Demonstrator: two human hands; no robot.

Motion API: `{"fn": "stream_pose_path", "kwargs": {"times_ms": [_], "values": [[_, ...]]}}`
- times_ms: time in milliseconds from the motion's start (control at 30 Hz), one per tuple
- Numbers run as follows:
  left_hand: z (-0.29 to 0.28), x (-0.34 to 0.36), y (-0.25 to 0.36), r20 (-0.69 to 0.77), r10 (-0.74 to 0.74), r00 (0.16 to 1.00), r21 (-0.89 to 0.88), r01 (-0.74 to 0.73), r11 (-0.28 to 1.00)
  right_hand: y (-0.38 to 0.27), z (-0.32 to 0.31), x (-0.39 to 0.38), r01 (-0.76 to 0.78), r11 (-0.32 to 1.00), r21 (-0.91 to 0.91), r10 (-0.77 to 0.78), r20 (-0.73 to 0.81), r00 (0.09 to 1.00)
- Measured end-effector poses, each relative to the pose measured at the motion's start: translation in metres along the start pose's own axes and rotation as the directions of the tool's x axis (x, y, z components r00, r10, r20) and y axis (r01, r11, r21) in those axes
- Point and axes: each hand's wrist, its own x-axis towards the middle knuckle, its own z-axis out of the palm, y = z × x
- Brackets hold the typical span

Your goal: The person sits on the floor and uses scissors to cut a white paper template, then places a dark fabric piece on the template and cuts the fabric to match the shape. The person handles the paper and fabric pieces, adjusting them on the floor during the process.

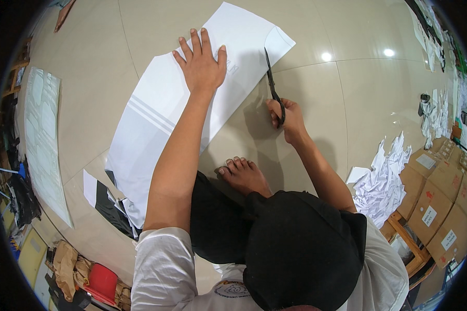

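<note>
Resting left hand (pixel 203 70), spread-fingered, on broad white sheet (pixel 233 85); gripping slim black scissors (pixel 273 85) in fingers of right hand (pixel 291 118).

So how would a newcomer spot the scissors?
On the tiled floor, find the large white sheet under the left hand. At its right edge, the fingers of the right hand hold the scissors, tips forward: slim and black against pale sheet and floor.

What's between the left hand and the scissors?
Between the left hand and the scissors, the head view shows white sheet with faint marks and, lower down, some floor.
</note>
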Motion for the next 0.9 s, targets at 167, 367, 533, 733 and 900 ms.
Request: {"fn": "stream_pose_path", "kwargs": {"times_ms": [167,367,533,733,900], "values": [[0.001,0.000,0.000,0.001,-0.001,1.000,0.006,0.001,1.000,-0.002,0.005,0.002,-0.017,1.000,0.011,0.017,-0.025,1.000],[0.002,0.000,-0.001,-0.007,0.002,1.000,0.000,-0.002,1.000,0.002,0.011,0.000,-0.015,1.000,0.018,0.016,-0.061,0.998],[0.001,0.000,-0.001,-0.010,0.003,1.000,0.008,-0.003,1.000,0.004,0.014,-0.001,0.004,0.999,0.042,-0.002,-0.047,0.999],[0.001,0.000,0.000,-0.004,0.003,1.000,0.011,-0.003,1.000,0.006,0.019,-0.004,0.003,0.999,0.039,-0.001,-0.061,0.998],[0.001,0.000,0.000,-0.008,0.005,1.000,0.007,-0.005,1.000,0.001,0.022,-0.006,-0.010,0.999,0.052,0.013,-0.060,0.998]]}}
